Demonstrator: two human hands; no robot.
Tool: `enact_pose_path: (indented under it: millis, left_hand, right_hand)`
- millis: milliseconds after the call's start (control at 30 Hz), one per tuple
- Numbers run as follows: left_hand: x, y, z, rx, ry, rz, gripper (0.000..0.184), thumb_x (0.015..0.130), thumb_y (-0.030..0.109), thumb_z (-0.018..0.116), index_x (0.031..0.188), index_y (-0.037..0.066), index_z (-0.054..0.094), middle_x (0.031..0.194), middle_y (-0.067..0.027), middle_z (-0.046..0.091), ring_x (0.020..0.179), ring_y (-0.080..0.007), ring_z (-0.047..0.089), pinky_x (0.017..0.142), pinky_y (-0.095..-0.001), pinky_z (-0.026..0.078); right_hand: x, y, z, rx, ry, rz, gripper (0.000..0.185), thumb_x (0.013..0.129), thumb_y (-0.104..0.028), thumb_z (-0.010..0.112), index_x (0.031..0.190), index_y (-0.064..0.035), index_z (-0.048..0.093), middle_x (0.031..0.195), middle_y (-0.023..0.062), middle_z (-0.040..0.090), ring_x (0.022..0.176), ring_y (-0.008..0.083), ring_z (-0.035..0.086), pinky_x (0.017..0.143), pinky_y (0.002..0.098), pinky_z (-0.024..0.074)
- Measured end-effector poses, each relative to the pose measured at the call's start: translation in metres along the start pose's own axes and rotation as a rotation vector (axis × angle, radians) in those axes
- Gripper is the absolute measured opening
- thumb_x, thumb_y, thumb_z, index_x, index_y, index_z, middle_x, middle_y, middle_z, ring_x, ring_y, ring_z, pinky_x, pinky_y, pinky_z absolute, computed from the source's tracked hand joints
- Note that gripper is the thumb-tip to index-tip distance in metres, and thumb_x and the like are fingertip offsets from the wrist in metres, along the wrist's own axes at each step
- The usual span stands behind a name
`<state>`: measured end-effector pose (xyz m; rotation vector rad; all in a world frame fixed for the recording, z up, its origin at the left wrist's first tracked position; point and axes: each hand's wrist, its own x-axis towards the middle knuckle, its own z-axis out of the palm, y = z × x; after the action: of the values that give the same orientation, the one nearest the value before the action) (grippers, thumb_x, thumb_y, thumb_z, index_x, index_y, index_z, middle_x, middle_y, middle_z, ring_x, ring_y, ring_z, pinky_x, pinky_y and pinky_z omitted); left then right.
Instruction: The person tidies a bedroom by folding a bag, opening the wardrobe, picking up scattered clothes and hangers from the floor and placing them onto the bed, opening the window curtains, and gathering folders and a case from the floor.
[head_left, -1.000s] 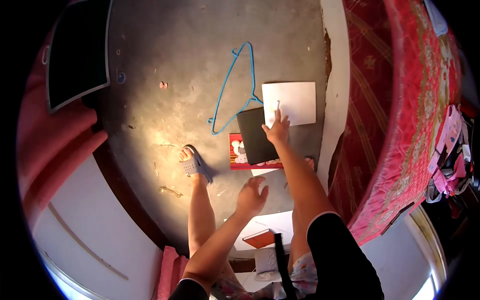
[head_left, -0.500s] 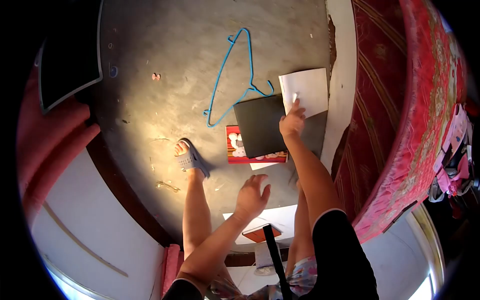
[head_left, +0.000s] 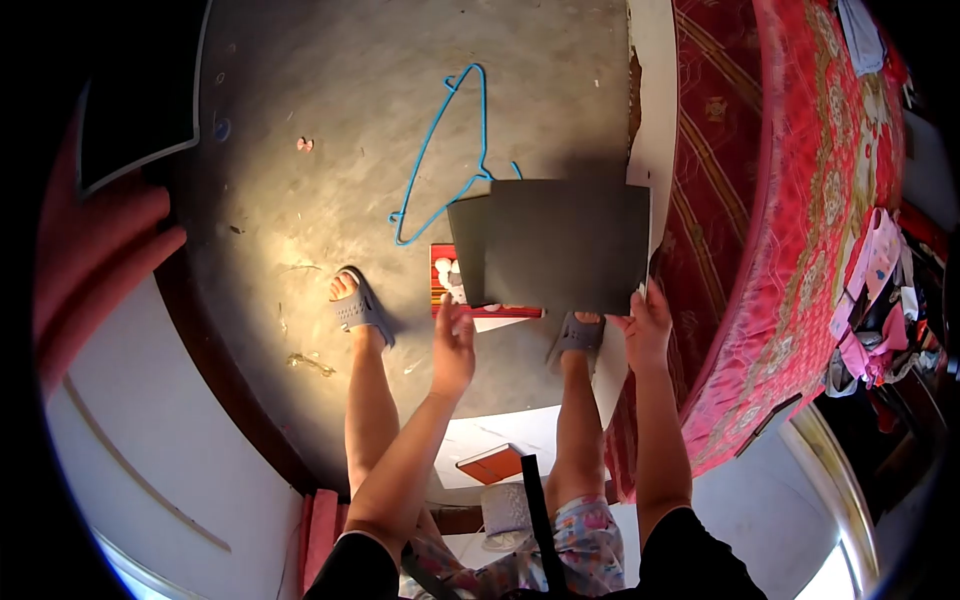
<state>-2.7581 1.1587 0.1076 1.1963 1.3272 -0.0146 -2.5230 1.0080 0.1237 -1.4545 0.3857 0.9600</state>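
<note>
My right hand (head_left: pixel 648 325) grips the lower right corner of a black flat sheet (head_left: pixel 570 245), raised above the floor; a small white bit shows by the fingers. Behind it, a second black sheet (head_left: pixel 468 250) lies partly over a red striped flat item (head_left: pixel 437 285) with white shapes on it. My left hand (head_left: pixel 454 345) is held just below the red item, empty, with its fingers apart. A blue hanger (head_left: pixel 484 120) lies on the floor beyond the sheets, its hook end partly hidden.
On the concrete floor (head_left: pixel 330 80) is a small pink bow (head_left: pixel 304 144). An orange-brown book (head_left: pixel 490 464) rests on a white surface (head_left: pixel 520 425) near my legs. A red patterned cover (head_left: pixel 800 200) runs along the right, and a dark panel (head_left: pixel 140 100) stands at the upper left.
The white sheet under my right hand has been lifted; a black face now shows there, moved nearer and over the other black sheet. My left hand has moved left and opened upward.
</note>
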Motion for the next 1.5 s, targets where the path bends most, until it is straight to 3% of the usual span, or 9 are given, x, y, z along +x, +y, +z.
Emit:
enact_pose_path:
  millis: [100,267,667,867,967,1133,1200,1267,1500]
  left_hand:
    - [0.009,0.011,-0.016,-0.286,0.039,-0.142,0.055,0.095,0.038,0.035,0.139,0.007,0.024,0.133,-0.0112,0.041,0.120,-0.0191,0.040,0.097,-0.0295,0.033]
    - [0.003,0.018,-0.019,-0.327,-0.047,0.037,0.050,0.097,0.029,0.031,0.138,0.001,0.023,0.138,-0.0104,0.034,0.127,-0.0176,0.031,0.105,-0.0264,0.020]
    - [-0.037,0.046,0.006,0.476,-0.145,0.594,0.043,0.085,0.024,0.053,0.127,0.014,0.048,0.139,-0.0246,0.025,0.126,-0.0396,0.029,0.101,-0.0424,0.024]
    - [-0.046,0.046,0.013,0.337,-0.307,0.457,0.052,0.087,0.017,0.050,0.135,0.008,0.033,0.130,-0.0238,0.038,0.116,-0.0355,0.044,0.096,-0.0336,0.035]
    - [-0.033,0.018,0.007,0.060,-0.069,0.395,0.046,0.086,0.006,0.042,0.130,-0.003,0.035,0.120,-0.0256,0.047,0.115,-0.0366,0.044,0.098,-0.0361,0.035]
    - [-0.004,-0.028,-0.012,-0.026,0.265,-0.092,0.058,0.081,0.015,0.062,0.128,-0.005,0.037,0.117,-0.0238,0.051,0.108,-0.0258,0.051,0.093,-0.0310,0.038]
    - [-0.005,0.033,-0.031,-0.177,-0.021,-0.559,0.058,0.079,0.018,0.068,0.126,-0.003,0.041,0.106,-0.0169,0.058,0.092,-0.0209,0.059,0.079,-0.0298,0.046]
    - [0.003,-0.019,-0.041,-0.047,-0.102,-0.346,0.035,0.077,0.015,0.069,0.104,-0.002,0.055,0.087,-0.0071,0.064,0.073,-0.0107,0.060,0.060,-0.0227,0.047]
    - [0.015,-0.006,-0.070,-0.252,0.245,-0.337,0.037,0.074,0.008,0.070,0.103,-0.008,0.054,0.091,-0.0091,0.063,0.082,-0.0118,0.057,0.074,-0.0227,0.043]
  right_hand:
    - [-0.011,0.009,0.004,0.081,-0.067,0.104,0.039,0.091,-0.007,0.044,0.129,-0.0059,0.039,0.114,0.0071,0.055,0.095,0.0210,0.061,0.072,0.0373,0.0567]
    - [-0.017,0.031,0.005,0.127,-0.119,0.207,0.039,0.092,-0.009,0.043,0.131,-0.0079,0.038,0.116,0.0048,0.055,0.096,0.0199,0.060,0.072,0.0383,0.0556]
    - [-0.035,0.118,-0.026,0.287,-0.077,0.493,0.038,0.093,-0.016,0.042,0.131,-0.0210,0.037,0.120,0.0017,0.053,0.105,0.0199,0.055,0.085,0.0392,0.0462]
    - [-0.036,0.149,-0.032,0.264,-0.141,0.543,0.029,0.093,-0.017,0.043,0.122,-0.0193,0.044,0.112,-0.0012,0.057,0.101,0.0205,0.057,0.085,0.0382,0.0466]
    - [-0.042,0.154,-0.034,0.261,-0.061,0.533,0.029,0.093,-0.017,0.044,0.122,-0.0187,0.045,0.110,-0.0014,0.057,0.102,0.0198,0.057,0.086,0.0378,0.0462]
    - [-0.031,0.141,-0.044,0.269,-0.075,0.605,0.030,0.093,-0.016,0.044,0.123,-0.0194,0.044,0.110,-0.0028,0.057,0.102,0.0182,0.057,0.087,0.0388,0.0451]
    - [-0.018,0.142,-0.046,0.253,-0.089,0.632,0.030,0.093,-0.016,0.044,0.123,-0.0194,0.044,0.110,-0.0035,0.057,0.101,0.0175,0.057,0.088,0.0393,0.0447]
    - [0.004,0.146,-0.038,0.302,-0.345,0.684,0.030,0.093,-0.018,0.045,0.122,-0.0205,0.045,0.110,-0.0060,0.056,0.098,0.0163,0.057,0.088,0.0392,0.0439]
    - [0.053,0.197,0.018,0.190,-0.424,0.901,0.035,0.090,-0.019,0.051,0.124,-0.0202,0.045,0.099,-0.0062,0.056,0.096,0.0147,0.056,0.084,0.0394,0.0452]
